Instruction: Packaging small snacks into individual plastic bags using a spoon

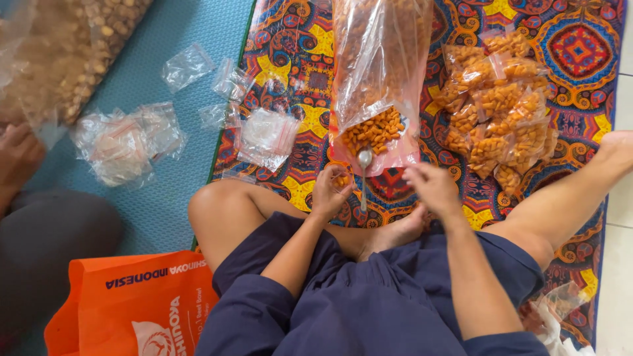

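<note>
The person's left hand [330, 192] is curled in a narrow grip around something small and orange, seemingly a little clear packet with a few snack pieces in it, though the fingers hide most of it. The hand sits low against the shin, just beside the handle of a slim metal spoon [364, 177], so the packet mouth stays close to where the spoon comes out.

The right hand [432, 188] hangs half closed with fingertips drawn together, near the spoon handle but apart from it; whether it pinches anything cannot be told. The spoon lies with its bowl at the open mouth of the large clear plastic bag of orange snack pieces [376, 86], handle pointing back toward the body, within easy reach of either hand. That bag lies on its side with the mouth facing the person, so the pieces gather at the opening.

To the right of it, a heap of small filled clear packets of orange snacks [498, 105] is stacked well apart from a loose stack of empty clear packets [267, 137] on the left, keeping filled and empty on opposite sides. All rest on a patterned multicoloured floor mat [580, 46]. Farther left lies a blue mat [171, 198] with more empty packets [125, 142], another person's hand [18, 155], and an orange shopping bag [132, 306] by the knee.
</note>
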